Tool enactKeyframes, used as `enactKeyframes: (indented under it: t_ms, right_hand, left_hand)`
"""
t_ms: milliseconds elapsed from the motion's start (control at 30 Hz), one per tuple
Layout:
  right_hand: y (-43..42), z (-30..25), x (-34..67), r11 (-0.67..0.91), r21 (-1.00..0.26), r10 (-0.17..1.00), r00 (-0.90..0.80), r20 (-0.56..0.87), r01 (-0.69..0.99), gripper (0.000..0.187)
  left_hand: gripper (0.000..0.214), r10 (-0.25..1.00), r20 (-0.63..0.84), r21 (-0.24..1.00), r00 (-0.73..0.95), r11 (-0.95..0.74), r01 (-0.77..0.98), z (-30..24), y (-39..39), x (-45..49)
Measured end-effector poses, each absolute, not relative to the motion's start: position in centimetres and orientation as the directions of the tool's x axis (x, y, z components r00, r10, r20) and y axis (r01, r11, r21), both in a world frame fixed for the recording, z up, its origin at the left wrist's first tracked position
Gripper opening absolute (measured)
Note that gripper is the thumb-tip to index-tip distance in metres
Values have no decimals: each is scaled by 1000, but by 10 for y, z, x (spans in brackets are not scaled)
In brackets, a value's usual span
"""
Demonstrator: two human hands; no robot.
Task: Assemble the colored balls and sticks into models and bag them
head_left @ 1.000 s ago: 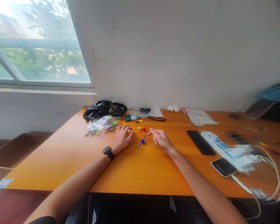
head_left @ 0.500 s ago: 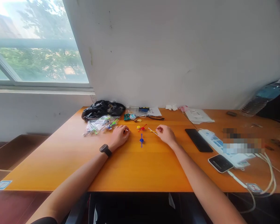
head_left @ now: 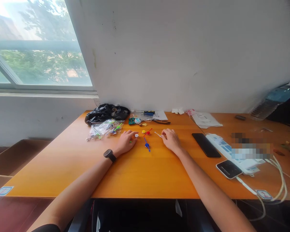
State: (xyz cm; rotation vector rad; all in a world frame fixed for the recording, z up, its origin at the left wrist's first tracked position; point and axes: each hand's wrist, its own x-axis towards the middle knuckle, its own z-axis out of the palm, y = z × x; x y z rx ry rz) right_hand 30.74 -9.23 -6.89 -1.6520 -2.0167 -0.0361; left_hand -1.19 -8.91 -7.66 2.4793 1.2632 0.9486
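Observation:
My left hand (head_left: 126, 141), with a black watch on its wrist, rests on the table with thumb and index finger curled around a small white round piece (head_left: 136, 136). A bit of green shows beneath its fingers. My right hand (head_left: 171, 139) pinches a thin white-and-yellow stick-like piece (head_left: 157, 134) between its fingertips. Between the hands lies a blue round piece with two thin arms (head_left: 147, 145), slanted on the tabletop. Just behind it are a similar red piece (head_left: 148, 132) and a small yellow round piece (head_left: 143, 131).
Behind my left hand lie a clear bag of colourful parts (head_left: 103, 129) and a black plastic bag (head_left: 106, 114). A green circuit board (head_left: 131, 121) sits near the wall. To the right are a black phone (head_left: 206, 145), a white power strip (head_left: 219, 146) and a white-edged device (head_left: 229, 169) with cables.
The blue piece has turned from straight to slanted. My left index finger has stretched to the right, and the white round piece now shows there. The right hand has barely moved.

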Motion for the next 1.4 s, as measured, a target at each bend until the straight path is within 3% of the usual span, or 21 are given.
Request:
enactKeyframes:
  t_ms: [200,433,667,867,1100,1400]
  right_hand:
    - [-98,-58,301,256,-455,865,8,502,853,26]
    - [-91,-69,295,342,-649,868,37,496,680,24]
    - [-97,-75,281,465,-647,854,-115,507,604,17]
    - [-97,-81,273,446,-797,889,-95,449,408,13]
    - [-98,-76,278,353,-739,914,-45,402,574,23]
    - [-96,-85,270,424,-809,897,-67,436,408,25]
  left_hand:
    - [10,808,448,401,383,-564,722,-70,-94,-10]
    - [19,834,390,432,390,-539,723,-67,-96,-9]
    - [20,829,385,523,406,-559,644,-72,-91,-12]
    - [27,840,405,563,361,-540,625,-76,-86,-13]
    - [33,875,338,582,347,-484,653,-66,-90,-12]
    - [34,873,341,507,349,-483,714,-67,-93,-12]
